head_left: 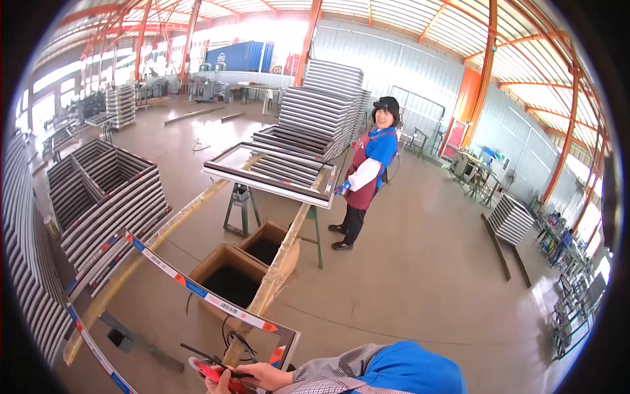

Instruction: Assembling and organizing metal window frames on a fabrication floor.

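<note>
At the bottom edge, my left hand [220, 383] is closed round a red-handled hand tool [208, 370], whose exact kind is partly hidden. Just to its right, my right hand [268, 376] pinches a thin black strip [205, 355], which looks like rubber seal. Both hands are close together at the near corner of a window frame [190, 284]. Printed protective film in white, blue and orange covers this frame. It rests across two padded rails [279, 262]. A loop of black strip [241, 343] hangs beside my hands.
Two cardboard boxes [226, 253] with dark contents stand between the rails. Frame stacks [121, 210] rise at left and behind. Ahead, a co-worker [374, 154] in a maroon apron touches another frame [275, 172] on the rails. A green trestle [244, 213] supports them.
</note>
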### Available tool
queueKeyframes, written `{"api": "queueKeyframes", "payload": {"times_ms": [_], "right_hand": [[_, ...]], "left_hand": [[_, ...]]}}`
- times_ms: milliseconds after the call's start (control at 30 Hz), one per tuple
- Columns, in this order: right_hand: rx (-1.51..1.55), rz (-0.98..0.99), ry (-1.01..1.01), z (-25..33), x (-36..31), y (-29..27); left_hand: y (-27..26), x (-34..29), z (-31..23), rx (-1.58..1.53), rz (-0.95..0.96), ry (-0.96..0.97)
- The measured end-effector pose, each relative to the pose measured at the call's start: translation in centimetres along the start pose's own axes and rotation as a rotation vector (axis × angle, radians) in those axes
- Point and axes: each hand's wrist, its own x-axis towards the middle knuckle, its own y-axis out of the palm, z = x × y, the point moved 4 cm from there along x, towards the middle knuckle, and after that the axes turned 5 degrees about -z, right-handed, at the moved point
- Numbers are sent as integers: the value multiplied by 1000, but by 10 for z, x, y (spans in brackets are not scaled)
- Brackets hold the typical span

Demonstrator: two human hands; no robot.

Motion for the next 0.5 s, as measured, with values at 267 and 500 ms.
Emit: {"api": "queueKeyframes", "payload": {"times_ms": [267,500], "right_hand": [[72,-77,2,-2,0,-6],[64,5,75,-2,-3,-9]], "left_hand": [[-6,5,10,28,73,-10],[2,7,9,22,43,126]]}}
